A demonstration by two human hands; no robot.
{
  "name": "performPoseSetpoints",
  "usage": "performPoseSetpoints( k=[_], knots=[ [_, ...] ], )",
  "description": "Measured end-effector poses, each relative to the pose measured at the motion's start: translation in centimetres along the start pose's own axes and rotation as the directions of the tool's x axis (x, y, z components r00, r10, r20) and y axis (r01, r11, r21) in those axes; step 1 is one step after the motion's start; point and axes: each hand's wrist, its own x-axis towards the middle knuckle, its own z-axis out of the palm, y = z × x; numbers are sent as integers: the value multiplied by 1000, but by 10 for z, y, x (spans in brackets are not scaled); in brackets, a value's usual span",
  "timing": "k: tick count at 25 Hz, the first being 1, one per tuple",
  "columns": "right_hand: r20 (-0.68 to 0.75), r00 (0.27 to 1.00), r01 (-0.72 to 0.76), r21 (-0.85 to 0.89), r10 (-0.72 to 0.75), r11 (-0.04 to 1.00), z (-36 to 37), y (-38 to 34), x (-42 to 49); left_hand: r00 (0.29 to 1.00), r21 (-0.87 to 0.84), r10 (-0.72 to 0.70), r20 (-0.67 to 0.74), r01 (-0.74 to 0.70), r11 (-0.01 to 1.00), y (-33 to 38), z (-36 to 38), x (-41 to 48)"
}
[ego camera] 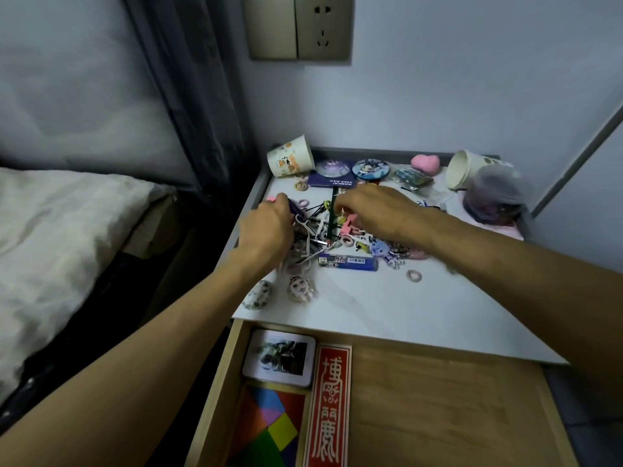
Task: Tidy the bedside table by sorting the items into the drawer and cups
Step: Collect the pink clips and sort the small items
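A wall socket plate (298,26) above; a dark curtain (202,96) hangs beside a white-sheeted bed (50,230).

Pale wall (472,79), socket plate (300,26); bed (50,230) left, maybe dark curtain (188,96).

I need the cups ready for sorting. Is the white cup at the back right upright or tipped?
Tipped: the white cup lies on its side, its open mouth facing left.

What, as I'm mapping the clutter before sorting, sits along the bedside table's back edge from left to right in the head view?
Patterned paper cup → purple round badge → blue round character badge → pink heart-shaped toy → white paper cup on its side.
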Motion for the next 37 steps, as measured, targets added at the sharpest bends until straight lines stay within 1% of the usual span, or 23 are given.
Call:
performPoseSetpoints(
  k=[3,7,9,11,12,13,15,17,19,21,24,27,30,34,37],
  knots=[
    [28,1000,-10,6,10,1000,-3,4,3,999,-124,-37,7,38,992,0,1,1],
    [-47,997,-58,73,62,996,-7,7,-6,991,-331,-137,-1,129,935,-3,-11,0],
    [-78,990,-110,110,119,988,-11,9,-13,983,-416,-184,-5,165,894,-5,-18,-6],
    [-113,970,-184,235,215,954,-12,10,-16,975,-519,-220,15,196,832,-5,-25,-15],
    [-119,954,-221,336,274,916,-13,10,-18,970,-591,-239,45,219,776,-4,-29,-21],
    [-106,935,-264,436,340,860,-12,10,-19,962,-669,-258,92,252,699,-2,-33,-27],
    [-43,895,-345,566,445,749,-13,9,-24,943,-793,-272,193,313,522,3,-43,-38],
    [9,881,-381,608,474,697,-16,8,-29,920,-864,-266,287,369,342,7,-52,-48],
    [26,883,-381,624,469,683,-21,6,-33,893,-885,-242,379,427,189,10,-60,-57],
    [54,882,-385,655,468,650,-26,4,-35,866,-877,-218,450,475,75,13,-65,-64],
    [100,878,-403,684,469,608,-30,4,-36,851,-867,-170,496,495,-54,14,-68,-67],
    [165,859,-441,717,484,540,-29,5,-34,842,-851,-127,524,510,-130,17,-66,-65],
    [185,841,-476,700,509,532,-31,1,-28,831,-832,-113,545,519,-196,22,-65,-63],
    [196,829,-484,721,525,496,-31,-5,-17,836,-835,-107,538,510,-205,20,-62,-62],
    [188,829,-475,735,527,484,-42,-13,-21,841,-842,-102,531,510,-179,20,-59,-63]
  ],
)
